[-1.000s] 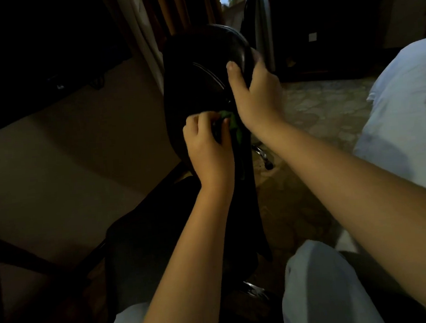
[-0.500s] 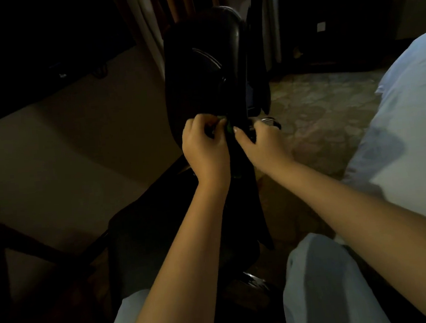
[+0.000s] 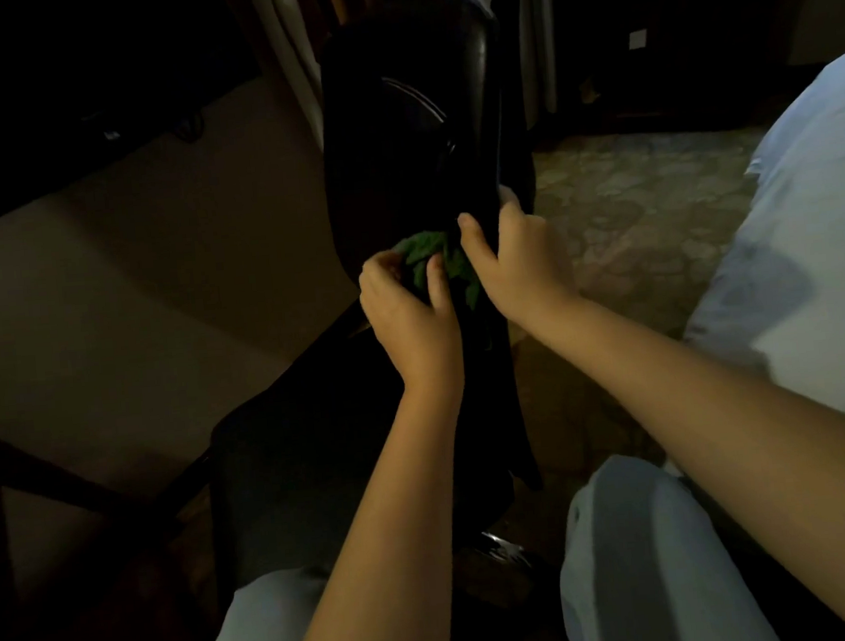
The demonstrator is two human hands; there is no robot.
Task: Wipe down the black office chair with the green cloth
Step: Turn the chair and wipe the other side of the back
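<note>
Fingers point(image 3: 380, 269) of the left hand point(image 3: 410, 316) curl round the bunched green cloth point(image 3: 425, 251), thumb laid over it, pressing it against the lower back of the black office chair point(image 3: 394, 120). Just beside it, the right hand point(image 3: 519, 262) grips the backrest's edge, its fingers wrapped behind and thumb touching the cloth. A pale bed point(image 3: 803, 179) lies at the right, with patterned carpet point(image 3: 628, 193) on the floor beyond the chair.
</note>
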